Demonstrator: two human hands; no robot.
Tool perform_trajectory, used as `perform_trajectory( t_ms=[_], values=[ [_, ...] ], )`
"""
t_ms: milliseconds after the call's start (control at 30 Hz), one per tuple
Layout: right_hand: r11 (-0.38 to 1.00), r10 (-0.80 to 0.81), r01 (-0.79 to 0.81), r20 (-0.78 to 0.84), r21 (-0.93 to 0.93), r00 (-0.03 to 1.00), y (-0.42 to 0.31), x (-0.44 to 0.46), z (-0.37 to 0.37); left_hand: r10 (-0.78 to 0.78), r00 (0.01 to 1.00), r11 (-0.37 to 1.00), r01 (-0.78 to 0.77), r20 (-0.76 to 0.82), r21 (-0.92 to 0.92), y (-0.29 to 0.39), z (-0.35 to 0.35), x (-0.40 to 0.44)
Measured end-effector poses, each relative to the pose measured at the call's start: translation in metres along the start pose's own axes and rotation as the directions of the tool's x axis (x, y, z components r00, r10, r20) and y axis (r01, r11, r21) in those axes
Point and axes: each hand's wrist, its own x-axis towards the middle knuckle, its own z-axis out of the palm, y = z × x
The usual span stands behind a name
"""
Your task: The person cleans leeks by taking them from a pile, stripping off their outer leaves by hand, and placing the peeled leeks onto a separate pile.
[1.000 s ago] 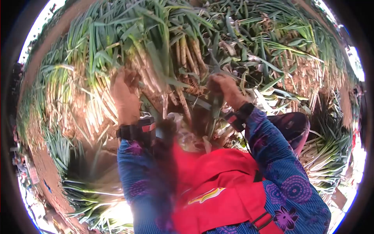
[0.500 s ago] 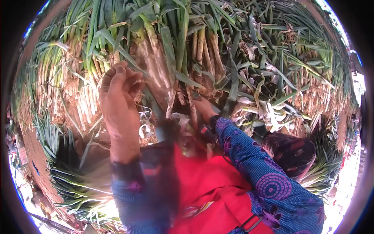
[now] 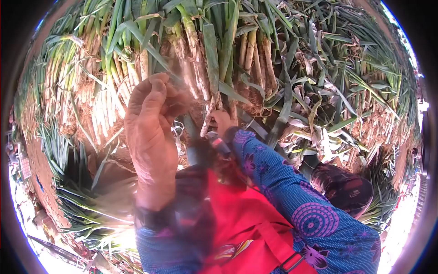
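beyond the left hand [image 3: 153, 114] i see stalks [image 3: 121, 68] that run from deep green down to yellowish white, then tan at the root end. above the right hand [image 3: 222, 121], the broad leaves [image 3: 211, 59] are a dusty grey-green, and the stems [image 3: 185, 61] are white smeared with brown. the right hand's sleeve [image 3: 278, 166] is blue with tiny pale dots, purple flowers [image 3: 315, 256] and a ringed purple disc [image 3: 315, 220]; the left sleeve [image 3: 164, 249] is blurred blue. below both hands, the apron [image 3: 251, 219] is bright red. past the right hand, withered leaves [image 3: 299, 134] look pale cream.
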Motion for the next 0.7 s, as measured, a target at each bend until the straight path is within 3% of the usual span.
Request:
perform_trajectory(
  t_ms=[33,67,100,167,200,267,333,400,500,600,700],
  values=[
    [0.95,-0.273,0.269,-0.002,-0.16,0.962,0.021,-0.002,0.006,-0.018,1.0,0.999,0.018,-0.014,0.03,0.001,0.001,-0.001],
    [0.821,-0.509,0.484,-0.004,-0.305,0.861,0.041,-0.004,0.012,-0.033,0.999,0.998,0.035,-0.025,0.058,0.002,0.003,-0.002],
    [0.806,-0.522,0.491,-0.006,-0.331,0.853,0.035,-0.011,0.015,-0.045,0.998,0.995,0.048,-0.036,0.085,0.002,0.004,-0.002],
    [0.98,-0.198,0.197,-0.029,-0.023,0.98,0.014,-0.016,0.018,-0.043,0.999,0.994,0.045,-0.022,0.098,0.003,0.005,-0.003],
    [0.991,-0.027,0.032,-0.039,0.13,0.999,0.001,-0.019,0.019,-0.044,0.999,0.993,0.046,-0.018,0.105,0.002,0.005,-0.003],
    [0.864,0.263,-0.247,0.024,0.439,0.964,-0.008,-0.012,0.02,-0.037,0.999,0.996,0.039,-0.028,0.086,0.001,0.006,-0.002],
    [0.912,0.127,-0.15,0.084,0.382,0.988,-0.021,-0.033,0.009,-0.031,0.999,0.997,0.033,-0.027,0.074,0.001,0.007,-0.001],
    [0.797,0.186,-0.173,0.037,0.578,0.982,-0.024,-0.042,0.006,-0.036,0.999,0.997,0.038,-0.033,0.063,0.0,0.007,0.001],
    [0.775,0.09,-0.065,-0.008,0.629,0.996,-0.053,-0.08,-0.044,-0.032,0.999,0.998,0.031,0.002,0.055,-0.003,0.002,0.001],
    [0.735,-0.142,0.097,0.013,0.672,0.99,-0.055,-0.11,-0.149,-0.031,1.0,0.999,0.03,0.005,0.045,-0.007,0.001,0.004],
    [0.787,-0.099,0.062,0.027,0.614,0.995,-0.093,-0.158,-0.25,-0.022,1.0,1.0,0.022,0.01,0.02,-0.011,-0.002,0.006]
  ],
)
